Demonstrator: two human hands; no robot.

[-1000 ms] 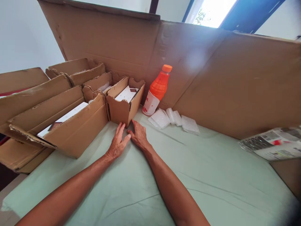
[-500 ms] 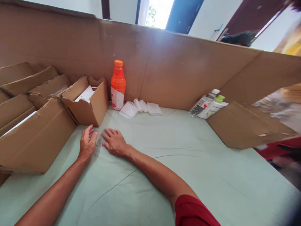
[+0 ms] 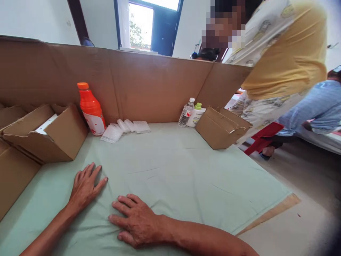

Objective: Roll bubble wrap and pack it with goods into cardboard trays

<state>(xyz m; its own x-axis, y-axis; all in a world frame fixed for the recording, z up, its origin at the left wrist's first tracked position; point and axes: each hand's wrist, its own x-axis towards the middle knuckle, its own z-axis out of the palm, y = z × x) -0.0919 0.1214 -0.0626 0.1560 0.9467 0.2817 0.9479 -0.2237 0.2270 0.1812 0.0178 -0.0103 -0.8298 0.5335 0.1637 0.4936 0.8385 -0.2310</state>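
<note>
My left hand lies open on the pale green cloth, fingers spread and holding nothing. To its right and nearer to me, my right hand rests flat on the same cloth, also open, with creases around it. Beyond my left hand stands a cardboard box with a white piece inside. An orange bottle with an orange cap stands behind, tilted in the view. Beside it lie several translucent bubble-wrap pieces.
A clear bottle and a white bottle with a green cap stand by a cardboard box at the back right. A cardboard wall runs along the back. One person in yellow stands beyond; another in blue sits bent.
The view has swung to the right. My hands have moved toward me and apart, and their fingers are more spread. People at the right have come into view.
</note>
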